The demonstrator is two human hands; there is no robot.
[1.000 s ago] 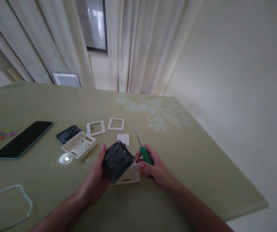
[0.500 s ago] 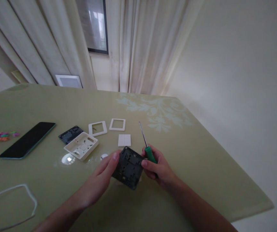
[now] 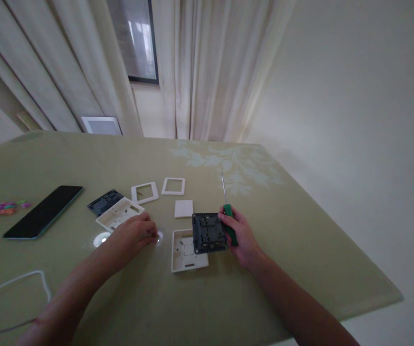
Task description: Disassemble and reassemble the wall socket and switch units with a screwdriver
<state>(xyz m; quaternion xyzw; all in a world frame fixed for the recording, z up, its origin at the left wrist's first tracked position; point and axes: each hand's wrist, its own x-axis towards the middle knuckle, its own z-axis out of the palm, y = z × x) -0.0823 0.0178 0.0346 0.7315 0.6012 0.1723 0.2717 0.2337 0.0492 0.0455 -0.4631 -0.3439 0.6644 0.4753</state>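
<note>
My right hand grips a green-handled screwdriver, its shaft pointing up and away. The same hand holds the edge of a black square switch module. Beneath the module, a white square mounting box lies open side up, partly covered. My left hand is low over the table beside a second white mounting box, fingers drawn together; what they hold, if anything, is hidden. Behind that box rests another black switch module.
Two white square frames and a white switch cover lie beyond the hands. To the left are a dark tablet-like phone, small colourful pieces and a white cable. The table's right edge slopes away beside a wall.
My left hand has let go of the black switch module and moved left, down to the table. My right hand keeps module and screwdriver, now turned, and the white mounting box below shows.
</note>
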